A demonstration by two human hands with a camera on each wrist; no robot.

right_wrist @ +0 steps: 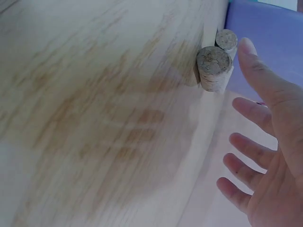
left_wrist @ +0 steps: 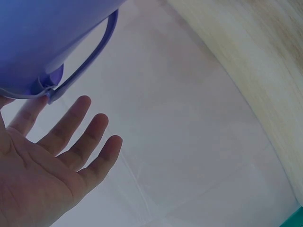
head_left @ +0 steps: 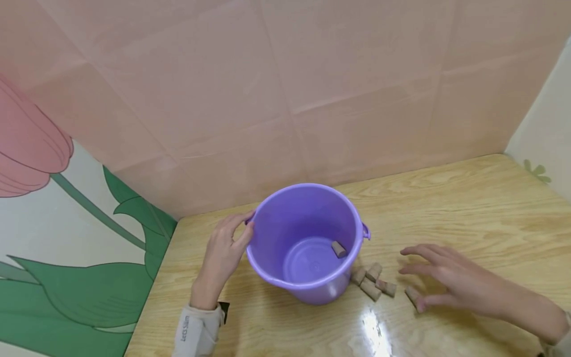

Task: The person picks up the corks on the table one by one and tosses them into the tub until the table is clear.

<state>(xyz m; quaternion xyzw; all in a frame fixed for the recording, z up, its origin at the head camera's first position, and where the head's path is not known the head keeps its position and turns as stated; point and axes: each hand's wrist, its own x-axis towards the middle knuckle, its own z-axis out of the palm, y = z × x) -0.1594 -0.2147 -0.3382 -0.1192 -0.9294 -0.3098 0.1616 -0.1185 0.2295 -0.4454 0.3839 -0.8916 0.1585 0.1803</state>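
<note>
A purple bucket (head_left: 308, 208) stands upright on the table, one cork (head_left: 338, 249) lying inside on its bottom. My left hand (head_left: 225, 243) pinches the bucket's left rim between thumb and index finger; in the left wrist view its other fingers spread loosely below the bucket's handle (left_wrist: 90, 59). Several corks (head_left: 371, 289) lie in a group against the bucket's right side. One more cork (head_left: 413, 296) lies apart from them, right at the thumb of my right hand (head_left: 450, 277). That hand hovers low over the table, fingers spread, also visible in the right wrist view beside a cork (right_wrist: 214, 66).
The wood-grain table (head_left: 446, 208) meets a pink-covered wall (head_left: 357, 89) behind the bucket. On the left a panel carries painted green leaves (head_left: 89, 287) and a pink tulip. A white wall (head_left: 546, 129) borders the right side.
</note>
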